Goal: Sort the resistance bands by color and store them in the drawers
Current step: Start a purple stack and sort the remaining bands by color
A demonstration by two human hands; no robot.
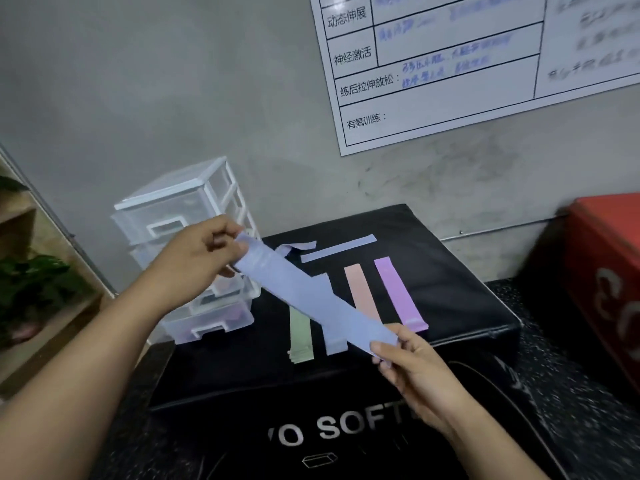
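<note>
A blue resistance band is stretched diagonally above the black soft box. My left hand pinches its upper end, and my right hand pinches its lower end. On the box top lie a green band, another blue band partly hidden by the held one, an orange band, a purple band, and two more blue bands at the back. A clear plastic drawer unit stands at the box's left, behind my left hand; its drawers look closed.
A grey wall with a whiteboard chart rises behind the box. A red box stands at the right on the speckled dark floor. A wooden shelf with a green plant is at the left.
</note>
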